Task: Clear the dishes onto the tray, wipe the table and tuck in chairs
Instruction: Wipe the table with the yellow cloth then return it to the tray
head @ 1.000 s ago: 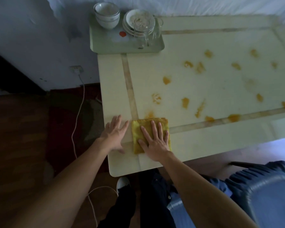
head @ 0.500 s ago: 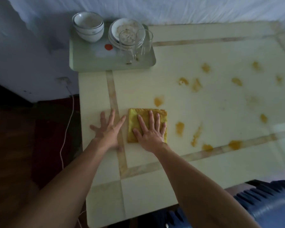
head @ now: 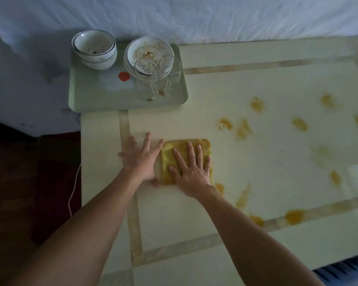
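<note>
Yellow cloth [head: 186,159], folded into a rough square, lies flat on the pale table [head: 277,153] under the right hand [head: 191,172], whose palm and spread fingers press down on it without gripping. The left hand [head: 142,159] lies flat on the bare tabletop just beside the cloth's left edge, fingers splayed, holding nothing; its fingertips reach over a tan inlaid stripe [head: 125,129] that runs along the table's left side. Both bare forearms stretch in from the bottom of the view.

Orange-yellow smears [head: 256,104] dot the surface to the right of the cloth, with more along the near stripe, one large blot [head: 295,216] among them.

At the table's far left corner sits a pale green tray [head: 91,100], overhanging the left edge. On it stand stacked white bowls [head: 95,50] at the far left, a stack of soiled white plates [head: 149,52] beside them, and two clear glasses [head: 146,69] in front of the plates. A small red spot [head: 123,76] shows on the tray between bowls and glasses.

White wrinkled fabric [head: 194,15] hangs beyond the table. A white cord [head: 73,188] trails over the dark floor at left, and a blue ribbed object [head: 345,269], only partly seen, sits at the lower right.
</note>
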Action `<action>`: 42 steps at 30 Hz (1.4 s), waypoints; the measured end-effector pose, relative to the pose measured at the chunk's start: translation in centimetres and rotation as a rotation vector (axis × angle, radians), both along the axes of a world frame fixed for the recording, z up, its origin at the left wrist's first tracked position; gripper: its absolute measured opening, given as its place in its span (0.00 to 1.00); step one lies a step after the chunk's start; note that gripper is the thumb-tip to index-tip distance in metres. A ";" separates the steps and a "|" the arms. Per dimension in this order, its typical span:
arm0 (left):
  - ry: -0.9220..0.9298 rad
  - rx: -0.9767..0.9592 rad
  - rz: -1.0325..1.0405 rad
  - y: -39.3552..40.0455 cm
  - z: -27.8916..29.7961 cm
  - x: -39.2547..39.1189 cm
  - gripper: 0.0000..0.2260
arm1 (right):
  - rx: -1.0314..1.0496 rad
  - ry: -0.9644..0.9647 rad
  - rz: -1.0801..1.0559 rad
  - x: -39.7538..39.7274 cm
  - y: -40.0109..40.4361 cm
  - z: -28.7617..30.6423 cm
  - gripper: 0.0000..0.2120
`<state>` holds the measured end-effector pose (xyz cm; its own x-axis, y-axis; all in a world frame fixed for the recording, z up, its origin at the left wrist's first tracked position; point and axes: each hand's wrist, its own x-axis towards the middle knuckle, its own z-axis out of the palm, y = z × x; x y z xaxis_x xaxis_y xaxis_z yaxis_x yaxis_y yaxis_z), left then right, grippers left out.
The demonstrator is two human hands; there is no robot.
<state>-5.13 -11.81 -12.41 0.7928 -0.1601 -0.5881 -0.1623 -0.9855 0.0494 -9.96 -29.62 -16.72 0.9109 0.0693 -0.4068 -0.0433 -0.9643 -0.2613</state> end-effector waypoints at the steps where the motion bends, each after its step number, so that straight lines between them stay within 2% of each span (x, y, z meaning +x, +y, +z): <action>1: -0.013 0.030 -0.013 -0.2 -0.4 0.4 0.65 | -0.003 -0.011 -0.016 1.8 -0.5 -0.1 0.31; 6: -0.053 0.080 -0.032 0.1 -1.6 0.5 0.66 | -0.013 0.029 -0.024 6.3 -1.3 -0.3 0.32; 9: -0.061 0.025 -0.005 -0.2 -1.5 -0.1 0.64 | -0.014 0.029 -0.021 4.2 -1.1 -0.1 0.32; 12: -0.036 -0.029 0.078 0.2 -1.1 -2.2 0.55 | -0.009 0.023 0.011 0.2 -1.0 -0.1 0.31; 14: -0.031 -0.034 0.035 0.5 -1.1 -4.6 0.52 | -0.028 0.007 0.008 -3.2 -1.7 0.1 0.31; 17: 0.062 -0.057 -0.060 -0.7 -0.3 -9.1 0.54 | -0.037 0.055 -0.066 -8.8 -3.8 0.4 0.31; 22: 0.094 -0.060 -0.215 -7.0 0.7 -13.6 0.57 | -0.007 0.120 -0.291 -15.4 -7.0 0.9 0.32; 27: 0.045 0.003 -0.275 -10.0 0.1 -11.5 0.61 | 0.031 0.073 -0.347 -15.0 -7.9 0.4 0.32; 35: 0.064 0.065 -0.263 -10.7 -1.5 -10.5 0.65 | 0.025 0.088 -0.362 -7.8 -12.5 -0.3 0.34; 38: 0.091 0.049 -0.231 -10.7 -1.0 -10.5 0.64 | 0.036 0.095 -0.352 -9.3 -11.6 -0.3 0.34; 42: 0.075 0.049 -0.245 -11.2 0.2 -11.4 0.63 | 0.052 0.117 -0.339 -16.1 -10.8 0.2 0.32</action>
